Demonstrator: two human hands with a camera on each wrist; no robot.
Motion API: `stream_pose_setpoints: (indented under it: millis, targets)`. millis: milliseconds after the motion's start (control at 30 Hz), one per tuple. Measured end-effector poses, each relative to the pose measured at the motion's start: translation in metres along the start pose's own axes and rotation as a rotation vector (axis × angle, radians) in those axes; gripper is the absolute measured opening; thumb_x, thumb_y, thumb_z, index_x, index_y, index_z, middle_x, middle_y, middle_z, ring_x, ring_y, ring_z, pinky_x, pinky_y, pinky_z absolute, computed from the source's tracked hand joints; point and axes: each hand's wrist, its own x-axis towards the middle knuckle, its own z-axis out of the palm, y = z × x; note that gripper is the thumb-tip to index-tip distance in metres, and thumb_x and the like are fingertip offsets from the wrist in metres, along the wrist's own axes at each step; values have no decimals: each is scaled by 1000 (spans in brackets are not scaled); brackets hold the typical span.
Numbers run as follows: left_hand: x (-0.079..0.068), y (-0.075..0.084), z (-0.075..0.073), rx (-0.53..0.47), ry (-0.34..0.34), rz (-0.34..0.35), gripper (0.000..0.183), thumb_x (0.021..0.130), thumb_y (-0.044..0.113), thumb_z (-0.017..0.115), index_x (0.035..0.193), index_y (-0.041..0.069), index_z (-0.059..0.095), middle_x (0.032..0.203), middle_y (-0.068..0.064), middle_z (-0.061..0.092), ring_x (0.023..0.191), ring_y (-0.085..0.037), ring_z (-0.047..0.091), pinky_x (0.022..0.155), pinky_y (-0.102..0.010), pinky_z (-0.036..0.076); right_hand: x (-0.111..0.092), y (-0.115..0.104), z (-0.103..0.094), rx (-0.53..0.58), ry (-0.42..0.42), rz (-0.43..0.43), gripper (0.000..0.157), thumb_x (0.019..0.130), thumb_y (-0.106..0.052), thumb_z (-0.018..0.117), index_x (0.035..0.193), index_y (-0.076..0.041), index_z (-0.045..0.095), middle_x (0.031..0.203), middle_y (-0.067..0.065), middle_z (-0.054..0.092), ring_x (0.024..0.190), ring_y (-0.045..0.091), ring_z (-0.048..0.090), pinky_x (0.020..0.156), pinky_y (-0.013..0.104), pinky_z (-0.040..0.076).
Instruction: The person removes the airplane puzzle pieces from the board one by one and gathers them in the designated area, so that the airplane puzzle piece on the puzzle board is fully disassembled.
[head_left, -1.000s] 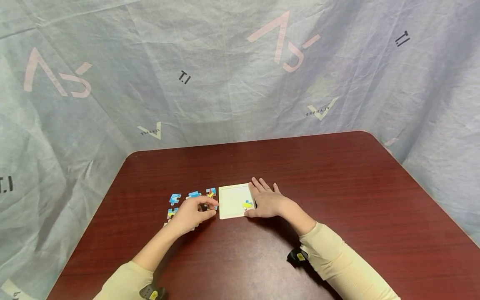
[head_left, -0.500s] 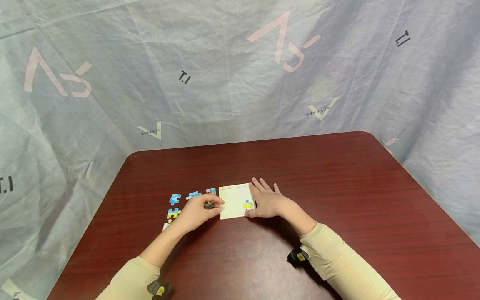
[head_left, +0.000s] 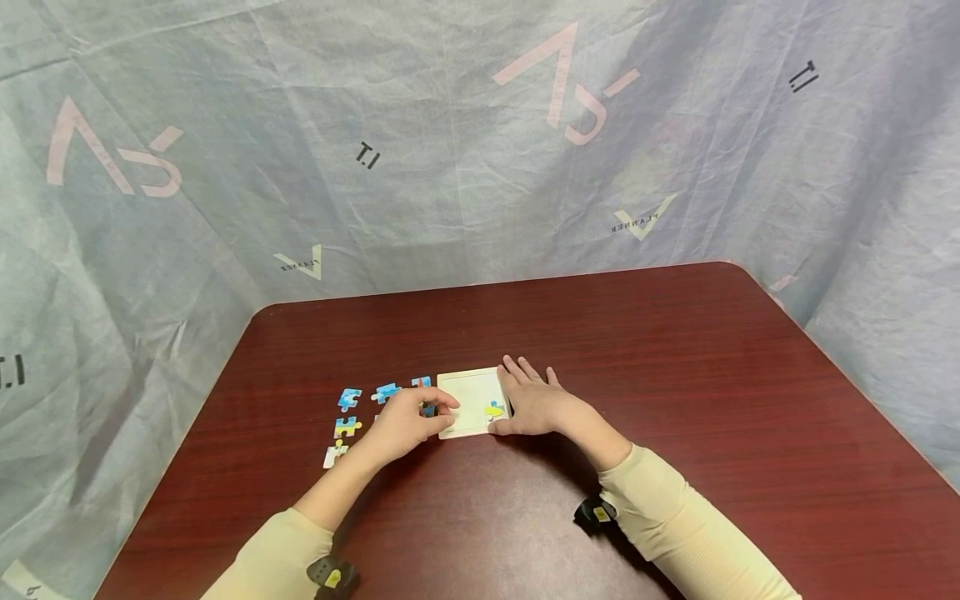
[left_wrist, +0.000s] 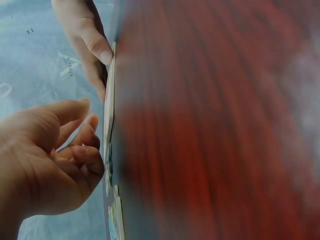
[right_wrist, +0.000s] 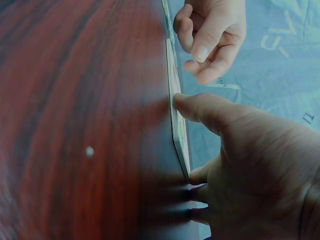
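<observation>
A shallow square puzzle tray (head_left: 468,387) lies on the table, with a yellow-and-blue jigsaw piece (head_left: 494,410) in its near right corner. My right hand (head_left: 534,407) rests spread along the tray's right side, its thumb at the near edge. Above the tray's left edge hovers my left hand (head_left: 408,422), fingers loosely bent and thumb apart from the index finger. No piece shows in that hand in the left wrist view, where the bent fingers (left_wrist: 82,150) are seen from the palm side.
Left of the tray lie several loose jigsaw pieces, among them a blue one (head_left: 349,399), a blue-and-yellow one (head_left: 347,427) and a whitish one (head_left: 335,455). The left hand covers part of this group. A grey printed cloth (head_left: 450,167) hangs behind the dark red table (head_left: 637,350).
My left hand has shifted right, from beside the tray to over its left edge, uncovering more loose pieces. The right hand and the tray have stayed in place.
</observation>
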Motion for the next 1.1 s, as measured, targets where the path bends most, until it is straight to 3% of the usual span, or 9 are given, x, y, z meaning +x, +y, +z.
stream_pose_setpoints:
  millis: [300, 567, 1100]
  targets:
    - [5, 6, 6, -10, -16, 4, 14, 91, 12, 74, 105, 12, 76, 87, 4, 66, 60, -15, 56, 55, -30, 49, 0, 0, 0, 12, 2, 0, 103, 90, -56, 68, 162, -4, 15, 168, 14, 6, 154, 32, 3, 117, 64, 6]
    - [10, 10, 11, 12, -31, 30, 13, 91, 11, 74, 103, 11, 77, 86, 6, 66, 64, -15, 52, 56, -28, 43, 0, 0, 0, 8, -4, 5, 103, 90, -57, 68, 162, -4, 15, 168, 13, 5, 154, 32, 2, 118, 64, 5]
    - [18, 17, 23, 7, -65, 53, 15, 90, 8, 74, 105, 9, 76, 86, 4, 66, 63, -10, 54, 55, -26, 44, -1, 1, 0, -1, 11, -7, 102, 90, -56, 68, 161, -2, 18, 168, 15, 7, 154, 34, 5, 117, 65, 8]
